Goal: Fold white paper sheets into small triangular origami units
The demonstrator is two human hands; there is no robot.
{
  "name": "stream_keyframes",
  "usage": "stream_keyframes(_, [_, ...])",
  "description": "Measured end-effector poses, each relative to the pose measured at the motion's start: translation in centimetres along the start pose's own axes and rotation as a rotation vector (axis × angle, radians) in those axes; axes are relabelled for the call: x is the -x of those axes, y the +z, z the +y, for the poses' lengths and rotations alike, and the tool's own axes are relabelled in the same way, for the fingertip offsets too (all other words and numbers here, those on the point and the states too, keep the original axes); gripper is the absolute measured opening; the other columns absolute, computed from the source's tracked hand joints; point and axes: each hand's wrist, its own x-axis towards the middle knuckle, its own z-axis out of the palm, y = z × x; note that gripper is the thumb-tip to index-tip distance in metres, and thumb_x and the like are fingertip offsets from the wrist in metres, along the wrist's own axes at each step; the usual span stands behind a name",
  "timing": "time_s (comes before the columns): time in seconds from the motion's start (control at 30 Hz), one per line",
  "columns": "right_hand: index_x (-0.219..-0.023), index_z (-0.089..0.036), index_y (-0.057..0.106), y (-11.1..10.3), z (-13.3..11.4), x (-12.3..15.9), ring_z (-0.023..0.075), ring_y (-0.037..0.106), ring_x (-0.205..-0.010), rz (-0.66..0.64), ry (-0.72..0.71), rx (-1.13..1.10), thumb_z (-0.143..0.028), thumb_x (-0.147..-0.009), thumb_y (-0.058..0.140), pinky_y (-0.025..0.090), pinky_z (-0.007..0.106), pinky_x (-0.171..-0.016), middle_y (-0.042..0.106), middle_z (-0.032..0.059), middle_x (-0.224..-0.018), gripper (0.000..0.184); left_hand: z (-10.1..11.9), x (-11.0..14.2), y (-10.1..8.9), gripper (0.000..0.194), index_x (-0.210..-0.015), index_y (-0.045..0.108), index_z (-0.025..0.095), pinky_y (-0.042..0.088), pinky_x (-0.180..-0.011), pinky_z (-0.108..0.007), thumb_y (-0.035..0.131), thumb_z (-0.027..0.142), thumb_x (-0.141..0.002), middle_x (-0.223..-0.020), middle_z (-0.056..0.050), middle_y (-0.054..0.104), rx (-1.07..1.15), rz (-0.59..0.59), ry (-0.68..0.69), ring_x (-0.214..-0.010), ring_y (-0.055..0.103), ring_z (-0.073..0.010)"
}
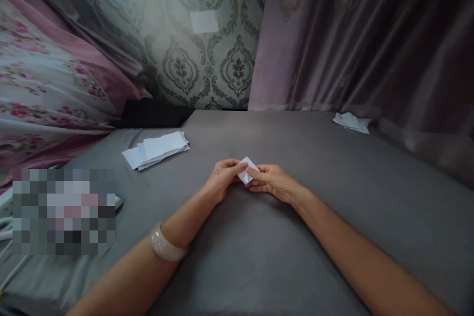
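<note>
A small folded piece of white paper point(247, 163) is held between my two hands, above the grey sheet point(237, 247). It looks like a diamond, with crease lines on its face. My left hand point(224, 176) pinches its left side, thumb on top. From the right, my right hand point(272, 180) grips it the same way, with the thumb lying across the face. The fingers behind the paper are partly hidden. A pale bangle point(167, 246) circles my left forearm.
Stacked white paper sheets point(163, 150) lie at the left. Crumpled or folded white paper point(351, 122) rests at the far right. A black cloth point(155, 112) sits at the back left. Pale cables point(13, 261) and a blurred-out patch point(64, 212) are at the left edge. Curtains point(351, 34) hang behind.
</note>
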Motion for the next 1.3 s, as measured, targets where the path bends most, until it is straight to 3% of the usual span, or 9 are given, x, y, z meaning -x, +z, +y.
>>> stream_keyframes(0.17, [-0.089, -0.010, 0.068, 0.2, 0.2, -0.2, 0.0088, 0.063, -0.063, 0.044, 0.014, -0.008, -0.017, -0.074, 0.074, 0.053, 0.018, -0.061, 0.069, 0.0060, -0.077, 0.018, 0.3, 0.1, 0.2, 0.030, -0.073, 0.066, 0.010, 0.046, -0.056, -0.023, 0.078, 0.036, -0.065, -0.067, -0.005, 0.064, 0.006, 0.001, -0.024, -0.056, 0.058, -0.0101])
stream_keyframes(0.3, [-0.087, -0.011, 0.068, -0.2, 0.2, -0.4, 0.0082, 0.062, -0.062, 0.109, 0.013, -0.038, -0.016, -0.075, 0.072, 0.052, 0.017, -0.058, 0.069, 0.0057, -0.078, 0.014, 0.5, 0.0, 0.1, 0.030, -0.077, 0.067, 0.009, 0.046, -0.055, -0.020, 0.079, 0.034, -0.065, -0.063, -0.004, 0.063, 0.003, -0.001, -0.090, -0.055, 0.058, -0.0086])
stream_keyframes(0.47, [-0.086, -0.012, 0.068, -0.7, 0.3, -0.7, 0.0087, 0.062, -0.064, 0.158, 0.007, -0.045, -0.014, -0.073, 0.072, 0.052, 0.016, -0.057, 0.069, 0.0053, -0.079, 0.014, 0.4, -0.2, -0.2, 0.025, -0.073, 0.067, 0.009, 0.043, -0.053, -0.018, 0.081, 0.027, -0.063, -0.060, -0.002, 0.062, -0.042, 0.015, -0.079, -0.053, 0.055, -0.0066])
stream_keyframes(0.7, [-0.078, -0.013, 0.067, -1.2, 0.1, -1.1, 0.0074, 0.059, -0.058, 0.240, -0.006, -0.039, -0.010, -0.070, 0.074, 0.051, 0.016, -0.053, 0.067, 0.0028, -0.072, 0.011, 1.1, -1.1, -0.2, 0.030, -0.067, 0.063, 0.011, 0.038, -0.048, -0.020, 0.076, 0.038, -0.065, -0.060, -0.003, 0.061, -0.199, -0.059, -0.175, -0.051, 0.053, -0.0081])
stream_keyframes(0.83, [-0.077, -0.013, 0.065, -1.5, 0.0, -1.5, 0.0069, 0.059, -0.054, 0.258, 0.015, 0.054, -0.016, -0.079, 0.068, 0.052, 0.016, -0.053, 0.066, 0.0033, -0.068, 0.004, 1.3, -2.4, -0.1, 0.036, -0.055, 0.053, 0.015, 0.026, -0.043, -0.021, 0.068, 0.044, -0.070, -0.049, 0.002, 0.050, -0.484, -0.052, -0.039, -0.042, 0.038, -0.0061])
stream_keyframes(0.93, [-0.072, -0.014, 0.062, -2.0, -0.1, -2.4, 0.0079, 0.058, -0.050, 0.285, 0.015, 0.146, -0.024, -0.081, 0.066, 0.051, 0.018, -0.050, 0.065, 0.0037, -0.062, 0.014, 1.6, -3.2, 0.0, 0.033, -0.055, 0.054, 0.016, 0.022, -0.046, -0.022, 0.059, 0.041, -0.076, -0.047, 0.004, 0.045, -0.723, -0.075, 0.127, -0.046, 0.036, -0.0079])
stream_keyframes(1.13, [-0.058, -0.017, 0.056, -3.1, 0.2, -3.5, 0.0120, 0.056, -0.050, 0.408, 0.018, 0.454, -0.027, -0.072, 0.073, 0.044, 0.022, -0.047, 0.058, 0.0023, -0.053, 0.023, 0.7, -3.9, -0.2, 0.028, -0.062, 0.059, 0.016, 0.031, -0.056, -0.024, 0.054, 0.037, -0.080, -0.057, 0.001, 0.050, -1.183, -0.013, 0.289, -0.056, 0.044, -0.0129])
stream_keyframes(1.2, [-0.064, -0.018, 0.058, -3.4, 0.4, -3.2, 0.0157, 0.059, -0.061, 0.497, -0.067, 0.654, -0.029, -0.071, 0.073, 0.047, 0.026, -0.057, 0.060, 0.0039, -0.061, 0.020, 0.0, -3.9, -0.6, 0.022, -0.078, 0.062, 0.016, 0.038, -0.064, -0.027, 0.057, 0.037, -0.081, -0.072, -0.004, 0.058, -1.242, 0.022, 0.408, -0.068, 0.052, -0.0169])
stream_keyframes(1.3, [-0.091, -0.019, 0.061, -3.5, 0.8, -2.5, 0.0207, 0.059, -0.084, 0.533, -0.381, 1.109, -0.029, -0.079, 0.065, 0.048, 0.034, -0.075, 0.062, 0.0084, -0.091, 0.017, -0.6, -4.1, -1.2, 0.025, -0.102, 0.058, 0.015, 0.043, -0.081, -0.033, 0.055, 0.033, -0.085, -0.098, -0.010, 0.058, -1.284, -0.052, 0.665, -0.091, 0.053, -0.0218])
